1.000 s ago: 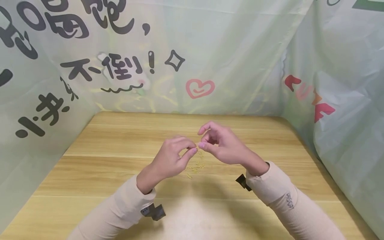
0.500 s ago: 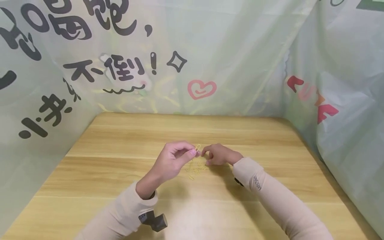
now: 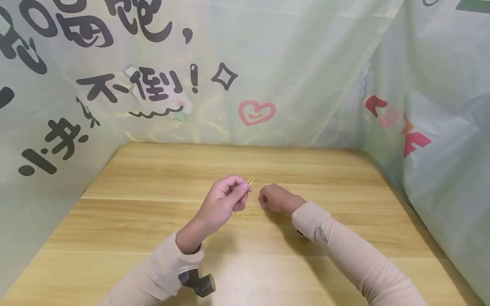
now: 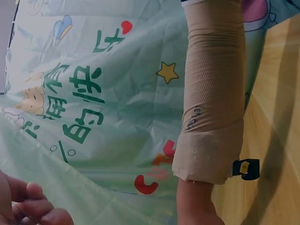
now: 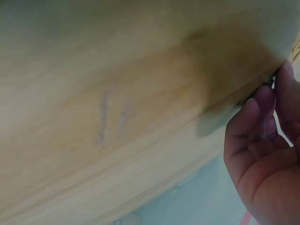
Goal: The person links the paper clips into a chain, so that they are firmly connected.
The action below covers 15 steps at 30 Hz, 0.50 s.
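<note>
A yellow paper clip (image 3: 251, 180) sticks up from between the thumb and fingers of my left hand (image 3: 218, 206), which pinches it above the table. Below and to the right lies a small pile of yellow paper clips (image 3: 250, 217). My right hand (image 3: 281, 199) is low at the pile's far right side, its fingers curled with the tips down by the clips. In the right wrist view, thumb and fingers of the right hand (image 5: 262, 154) come together near a yellow clip (image 5: 296, 49) at the edge; I cannot tell whether they hold one. The left wrist view catches only some left fingers (image 4: 40, 206).
A wooden table (image 3: 153, 170) carries the clips. Printed pale green cloth (image 3: 306, 63) hangs behind it and along both sides. Small dark wrist cameras sit at both cuffs, the left wrist camera (image 3: 203, 284) showing plainly.
My right hand has come down from beside the left hand to the pile, and its fingers have curled. The left hand has turned, so its paper clip now points up.
</note>
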Each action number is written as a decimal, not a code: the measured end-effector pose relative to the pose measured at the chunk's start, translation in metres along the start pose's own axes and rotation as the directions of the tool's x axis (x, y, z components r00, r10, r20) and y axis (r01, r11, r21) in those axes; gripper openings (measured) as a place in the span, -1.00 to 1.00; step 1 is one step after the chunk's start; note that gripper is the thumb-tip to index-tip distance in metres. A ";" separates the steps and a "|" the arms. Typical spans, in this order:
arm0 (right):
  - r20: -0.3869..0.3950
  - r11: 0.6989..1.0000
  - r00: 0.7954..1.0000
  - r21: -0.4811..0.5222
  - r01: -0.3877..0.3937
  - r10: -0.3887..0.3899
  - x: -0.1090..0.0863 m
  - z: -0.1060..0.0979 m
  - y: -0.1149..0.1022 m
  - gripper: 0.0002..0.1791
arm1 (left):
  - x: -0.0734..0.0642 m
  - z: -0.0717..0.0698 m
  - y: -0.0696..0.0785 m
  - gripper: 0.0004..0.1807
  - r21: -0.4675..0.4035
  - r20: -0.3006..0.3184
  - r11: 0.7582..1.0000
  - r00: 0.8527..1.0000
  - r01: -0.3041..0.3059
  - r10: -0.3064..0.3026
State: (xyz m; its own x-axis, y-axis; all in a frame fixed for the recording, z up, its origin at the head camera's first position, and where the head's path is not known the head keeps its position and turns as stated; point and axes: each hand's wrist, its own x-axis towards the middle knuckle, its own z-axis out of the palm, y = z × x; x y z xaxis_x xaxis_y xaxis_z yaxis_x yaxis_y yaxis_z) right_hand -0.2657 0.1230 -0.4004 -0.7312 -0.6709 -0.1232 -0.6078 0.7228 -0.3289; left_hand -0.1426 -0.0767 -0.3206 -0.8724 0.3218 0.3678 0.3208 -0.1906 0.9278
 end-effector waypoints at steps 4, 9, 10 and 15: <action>-0.001 0.999 0.999 0.020 -0.036 0.036 -0.001 -0.010 -0.001 -0.84 | 0.001 -0.004 -0.001 -0.81 0.028 -0.018 1.000 1.000 0.011 -0.010; 0.052 0.996 0.995 0.041 -0.084 0.082 -0.001 -0.018 0.002 -0.85 | 0.000 -0.007 0.000 -0.82 0.012 -0.029 1.000 0.999 0.028 -0.028; 0.061 0.995 0.995 0.048 -0.087 0.084 -0.001 -0.018 0.003 -0.84 | 0.000 -0.008 0.001 -0.82 0.006 -0.030 0.999 0.999 0.037 -0.036; 0.022 0.996 0.997 0.057 -0.073 0.072 0.000 -0.010 0.003 -0.87 | -0.003 -0.008 0.001 -0.81 -0.011 -0.030 0.998 0.998 0.054 -0.054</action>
State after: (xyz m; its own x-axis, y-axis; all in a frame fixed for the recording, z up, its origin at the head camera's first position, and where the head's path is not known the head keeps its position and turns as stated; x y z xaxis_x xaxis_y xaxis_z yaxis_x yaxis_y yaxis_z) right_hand -0.2705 0.1271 -0.3916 -0.7659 -0.6209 -0.1670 -0.5344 0.7591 -0.3717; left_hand -0.1427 -0.0849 -0.3215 -0.8993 0.3039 0.3147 0.2689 -0.1833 0.9456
